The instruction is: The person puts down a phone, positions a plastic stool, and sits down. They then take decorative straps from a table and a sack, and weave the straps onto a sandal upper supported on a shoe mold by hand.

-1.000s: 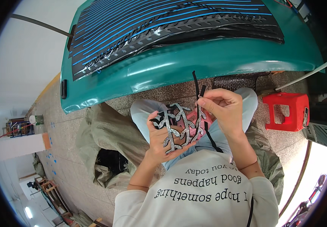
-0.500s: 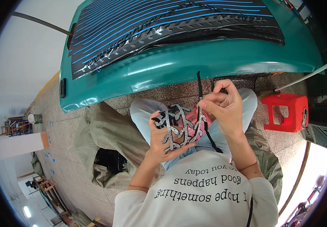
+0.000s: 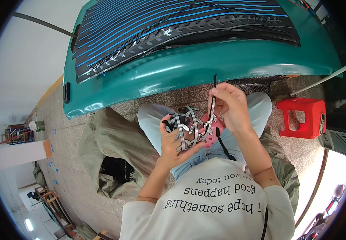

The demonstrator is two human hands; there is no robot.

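Note:
Above my lap, my left hand (image 3: 169, 148) is closed round a cage-like piece of rhinestone straps (image 3: 196, 128), with silvery leaf shapes and black backing. Its fingers wrap the left side and the thumb lies along the near edge. One strap runs up from the piece to a narrow black end (image 3: 215, 81). My right hand (image 3: 233, 110) pinches this strap just below that end, between thumb and fingertips. A pink part with small holes (image 3: 212, 136) sits at the right side of the piece, partly hidden by the straps. A black strip (image 3: 222, 145) hangs beside it.
Ahead stands a green-covered table (image 3: 149, 74) with a black, blue-striped sheet (image 3: 133, 36) and more black strap pieces (image 3: 121, 51) on it. A red plastic stool (image 3: 303, 104) is at the right. Olive sacking (image 3: 101, 136) lies on the floor at the left.
My right hand has moved up along the strap, nearer its black end, and the strap is drawn upward. My left hand has shifted slightly, tilting the piece; more of the pink part shows.

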